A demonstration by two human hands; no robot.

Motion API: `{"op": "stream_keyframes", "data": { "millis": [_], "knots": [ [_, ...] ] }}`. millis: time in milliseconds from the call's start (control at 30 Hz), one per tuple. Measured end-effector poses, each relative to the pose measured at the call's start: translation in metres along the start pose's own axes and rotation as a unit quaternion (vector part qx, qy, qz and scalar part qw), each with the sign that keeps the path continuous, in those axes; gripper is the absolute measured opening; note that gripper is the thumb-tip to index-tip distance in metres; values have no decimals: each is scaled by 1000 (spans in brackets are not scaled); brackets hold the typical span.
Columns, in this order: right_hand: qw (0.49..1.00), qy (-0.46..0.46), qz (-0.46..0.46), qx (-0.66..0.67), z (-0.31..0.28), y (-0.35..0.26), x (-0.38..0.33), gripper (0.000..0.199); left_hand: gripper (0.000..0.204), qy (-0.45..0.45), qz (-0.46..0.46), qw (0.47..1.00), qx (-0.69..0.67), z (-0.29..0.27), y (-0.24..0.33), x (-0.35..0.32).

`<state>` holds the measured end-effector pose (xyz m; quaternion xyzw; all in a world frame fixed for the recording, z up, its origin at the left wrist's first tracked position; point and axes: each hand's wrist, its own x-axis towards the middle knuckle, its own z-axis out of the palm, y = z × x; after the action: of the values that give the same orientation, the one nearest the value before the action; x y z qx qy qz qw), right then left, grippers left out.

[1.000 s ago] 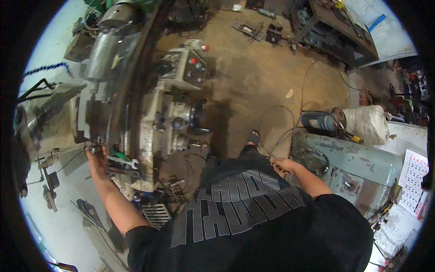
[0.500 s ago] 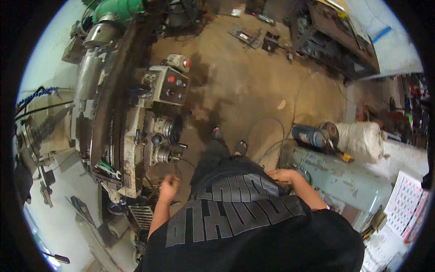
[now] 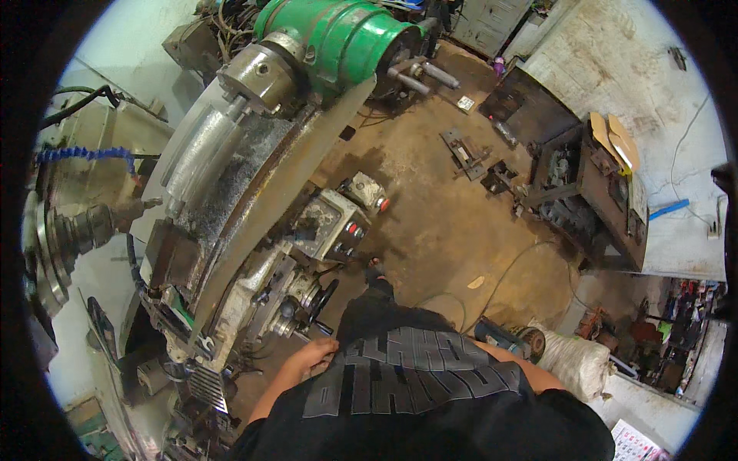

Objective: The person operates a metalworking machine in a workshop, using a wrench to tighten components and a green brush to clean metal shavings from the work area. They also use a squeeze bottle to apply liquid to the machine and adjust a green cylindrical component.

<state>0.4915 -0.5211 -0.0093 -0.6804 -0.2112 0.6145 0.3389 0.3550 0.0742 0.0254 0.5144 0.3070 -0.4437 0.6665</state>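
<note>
My left hand (image 3: 314, 356) is beside my shirt, close to the handwheels (image 3: 311, 296) on the front of a large machine. Its fingers are curled in, and what they hold, if anything, is hidden. Only my right forearm (image 3: 516, 361) shows; the hand itself is out of sight beyond my black shirt. On the machine, a grey metal chuck (image 3: 260, 77) is mounted on a green housing (image 3: 338, 42). A silvery metal cylinder (image 3: 204, 157) lies in line with the chuck. A control box (image 3: 334, 227) with red buttons juts out over the floor.
Metal parts (image 3: 463, 154) lie on the brown floor ahead. A dark metal workbench (image 3: 596, 184) stands against the right wall. On my right are a blue motor-like tool (image 3: 500, 338), a white wrapped roll (image 3: 573, 359) and a cable (image 3: 503, 280). A spindle (image 3: 84, 230) juts in at far left.
The view has swung, bringing more of the machine's green housing and chuck into sight. My left hand is now nearer the handwheels and my shirt. My right hand has gone out of sight.
</note>
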Motion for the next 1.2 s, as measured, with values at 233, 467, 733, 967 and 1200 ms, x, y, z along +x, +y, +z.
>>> {"op": "stream_keyframes", "data": {
  "millis": [233,467,733,967,1200],
  "knots": [
    [951,-28,286,-112,-175,-89,36,35,31,48,-20,999,-12,13,-10,-14],
    [936,-140,265,-185,-365,-239,164,47,29,146,21,975,-167,73,-12,22],
    [687,654,-173,-266,-717,-553,212,33,26,250,47,890,-377,163,50,110],
    [812,197,-515,-189,-636,-840,369,44,25,324,64,744,-581,275,133,184],
    [839,224,-429,-248,-606,-891,436,56,25,316,155,840,-412,396,149,253]
  ]
}}
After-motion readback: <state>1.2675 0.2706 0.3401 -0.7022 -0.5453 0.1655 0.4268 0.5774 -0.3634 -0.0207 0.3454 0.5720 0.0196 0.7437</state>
